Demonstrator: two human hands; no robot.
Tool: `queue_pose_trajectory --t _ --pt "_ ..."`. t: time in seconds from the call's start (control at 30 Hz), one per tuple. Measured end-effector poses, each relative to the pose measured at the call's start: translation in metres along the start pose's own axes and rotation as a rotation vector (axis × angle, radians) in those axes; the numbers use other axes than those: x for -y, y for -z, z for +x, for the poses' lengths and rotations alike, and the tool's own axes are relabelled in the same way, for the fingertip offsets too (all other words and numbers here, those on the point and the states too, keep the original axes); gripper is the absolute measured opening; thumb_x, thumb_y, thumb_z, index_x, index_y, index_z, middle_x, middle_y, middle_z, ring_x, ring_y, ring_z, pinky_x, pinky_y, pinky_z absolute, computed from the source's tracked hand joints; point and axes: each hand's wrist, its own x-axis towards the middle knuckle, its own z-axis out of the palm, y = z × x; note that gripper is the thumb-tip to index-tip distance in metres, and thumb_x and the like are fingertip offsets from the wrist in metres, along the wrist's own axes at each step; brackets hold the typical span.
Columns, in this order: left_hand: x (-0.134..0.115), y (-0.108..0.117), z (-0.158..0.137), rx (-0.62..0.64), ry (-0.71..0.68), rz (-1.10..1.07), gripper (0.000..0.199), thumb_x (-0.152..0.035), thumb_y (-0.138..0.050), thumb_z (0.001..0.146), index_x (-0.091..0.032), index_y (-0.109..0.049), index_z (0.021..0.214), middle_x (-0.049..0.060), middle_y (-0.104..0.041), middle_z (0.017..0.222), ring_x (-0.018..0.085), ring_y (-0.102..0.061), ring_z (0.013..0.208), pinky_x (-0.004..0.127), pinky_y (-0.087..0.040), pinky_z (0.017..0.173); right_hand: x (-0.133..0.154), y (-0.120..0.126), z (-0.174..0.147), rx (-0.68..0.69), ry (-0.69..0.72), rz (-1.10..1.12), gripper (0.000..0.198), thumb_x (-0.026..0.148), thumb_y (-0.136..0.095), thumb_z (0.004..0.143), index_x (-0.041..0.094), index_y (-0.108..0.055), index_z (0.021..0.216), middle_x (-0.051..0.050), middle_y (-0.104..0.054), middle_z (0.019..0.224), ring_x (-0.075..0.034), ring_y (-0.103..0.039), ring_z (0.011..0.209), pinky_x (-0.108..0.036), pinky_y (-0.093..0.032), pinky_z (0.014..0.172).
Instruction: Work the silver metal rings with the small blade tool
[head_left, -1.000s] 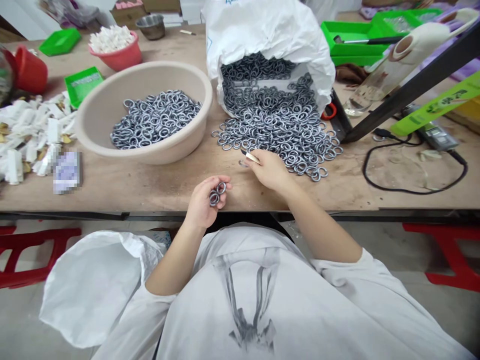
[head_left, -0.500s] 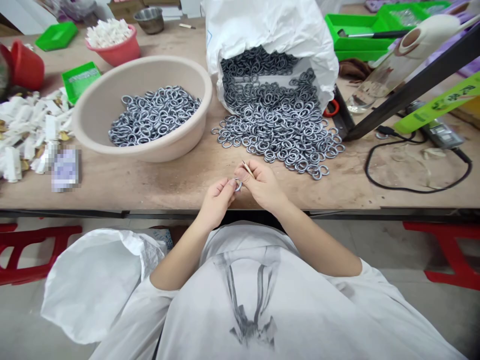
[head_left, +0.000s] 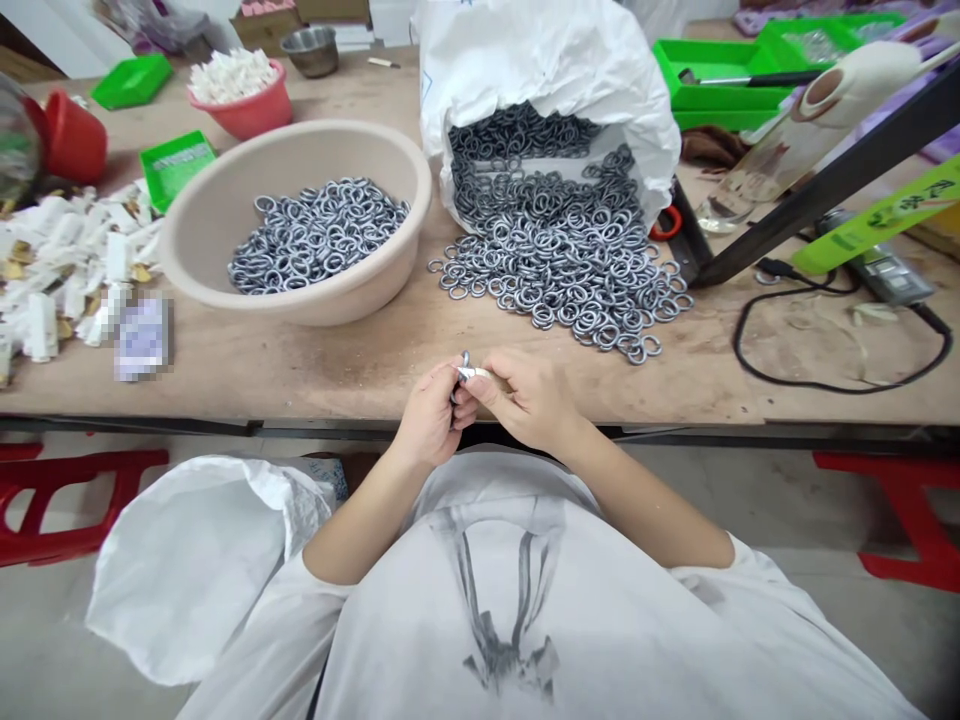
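Note:
My left hand (head_left: 431, 415) pinches a grey metallic-looking ring (head_left: 466, 358) between thumb and fingers, above the table's front edge. Part of the ring is hidden by the fingertips. My right hand (head_left: 532, 398) is closed on a small pointed blade-like tool (head_left: 472, 373), its tip against the ring near my left thumb. The tool's exact kind is hard to make out. Beyond my hands, a heap of similar rings (head_left: 570, 265) spills from a white sack (head_left: 540, 60) lying on its side. A beige basin (head_left: 300, 308) at the left holds many more rings.
White parts (head_left: 64, 260) lie piled at the far left by a green tray (head_left: 161, 190). A pink bowl (head_left: 255, 118) stands behind. To the right are a dark metal bar (head_left: 817, 190), a black cable (head_left: 810, 382) and a bottle (head_left: 739, 195). A white bag (head_left: 180, 580) is below the table.
My right hand has turned and brought the tool across to the ring. The ring has tilted in my left fingers, and the view has shifted slightly.

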Motion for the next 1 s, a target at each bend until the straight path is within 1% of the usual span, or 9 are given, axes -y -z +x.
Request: queue_pose_trajectory --t 0.17,0.3,0.4,0.5,0.6,0.7,0.77,0.83,1.0 --pt "0.003 0.003 -0.002 0.01 -0.022 0.05 0.039 -0.036 -0.074 0.074 -0.019 -0.04 0.064 -0.009 -0.031 0.052 0.003 -0.023 0.042 0.015 -0.017 0.038 0.0 -0.001 0.001 0.024 -0.003 -0.073 0.044 0.049 -0.043 0.1 0.021 -0.047 0.066 0.001 -0.051 0.064 -0.012 -0.041 0.059 -0.028 -0.027 0.059" --pt "0.001 0.005 -0.008 0.145 0.017 0.129 0.047 -0.049 -0.075 0.074 -0.017 -0.043 0.06 -0.008 -0.032 0.051 0.002 -0.025 0.041 0.015 -0.02 0.038 -0.025 0.004 0.018 0.012 -0.253 -0.261 0.048 0.052 -0.042 0.1 0.021 -0.053 0.065 0.0 -0.054 0.06 -0.014 -0.045 0.058 -0.029 -0.024 0.057" --pt "-0.002 0.008 -0.009 0.153 0.015 0.117 0.045 -0.049 -0.077 0.074 -0.016 -0.048 0.062 -0.006 -0.038 0.054 0.002 -0.03 0.042 0.015 -0.021 0.039 -0.047 0.009 0.037 0.002 -0.398 -0.486 0.036 0.05 -0.049 0.098 0.02 -0.067 0.088 -0.006 -0.07 0.08 -0.02 -0.058 0.069 -0.029 -0.028 0.06" --pt "-0.004 0.012 -0.004 0.093 -0.018 0.105 0.033 -0.041 -0.079 0.073 -0.013 -0.062 0.077 -0.003 -0.051 0.062 0.002 -0.034 0.043 0.015 -0.021 0.039 -0.058 0.011 0.056 0.049 -0.431 -0.658 0.033 0.043 -0.061 0.093 0.019 -0.067 0.114 -0.015 -0.073 0.109 -0.027 -0.067 0.084 -0.031 -0.037 0.066" --pt "-0.006 0.018 0.003 0.056 -0.029 0.106 0.029 -0.029 -0.075 0.072 -0.013 -0.069 0.096 -0.003 -0.056 0.064 0.002 -0.035 0.042 0.015 -0.021 0.039 -0.061 0.01 0.073 0.131 -0.464 -0.74 0.028 0.031 -0.058 0.094 0.015 -0.068 0.115 -0.02 -0.072 0.115 -0.03 -0.068 0.092 -0.035 -0.042 0.071" --pt "-0.01 0.023 0.008 0.019 -0.041 0.076 0.028 -0.022 -0.067 0.067 -0.014 -0.068 0.095 -0.002 -0.058 0.063 0.005 -0.038 0.042 0.016 -0.022 0.037 -0.062 0.011 0.081 0.15 -0.482 -0.731 0.025 0.023 -0.052 0.096 0.012 -0.069 0.111 -0.022 -0.071 0.115 -0.032 -0.068 0.094 -0.037 -0.043 0.074" --pt "-0.014 0.026 0.009 0.01 -0.027 0.042 0.024 -0.026 -0.063 0.065 -0.015 -0.066 0.087 0.0 -0.06 0.065 0.006 -0.041 0.044 0.016 -0.023 0.037 -0.061 0.013 0.078 0.097 -0.459 -0.65 0.021 0.022 -0.053 0.095 0.014 -0.069 0.104 -0.02 -0.072 0.109 -0.031 -0.066 0.092 -0.037 -0.043 0.074" --pt "-0.015 0.027 0.011 -0.003 -0.012 0.025 0.02 -0.033 -0.064 0.068 -0.016 -0.06 0.078 0.001 -0.06 0.067 0.007 -0.043 0.045 0.016 -0.023 0.036 -0.055 0.016 0.069 0.037 -0.408 -0.394 0.014 0.026 -0.056 0.093 0.017 -0.066 0.092 -0.013 -0.071 0.093 -0.024 -0.062 0.081 -0.033 -0.041 0.07" --pt "-0.003 0.018 0.016 -0.045 -0.11 0.158 0.038 -0.049 -0.075 0.075 -0.018 -0.054 0.078 -0.002 -0.058 0.07 0.004 -0.039 0.046 0.015 -0.019 0.037 -0.028 0.01 0.035 0.197 -0.423 0.695 0.039 0.059 -0.061 0.086 0.022 -0.052 0.081 0.006 -0.041 0.062 -0.009 -0.026 0.048 -0.025 -0.023 0.045"
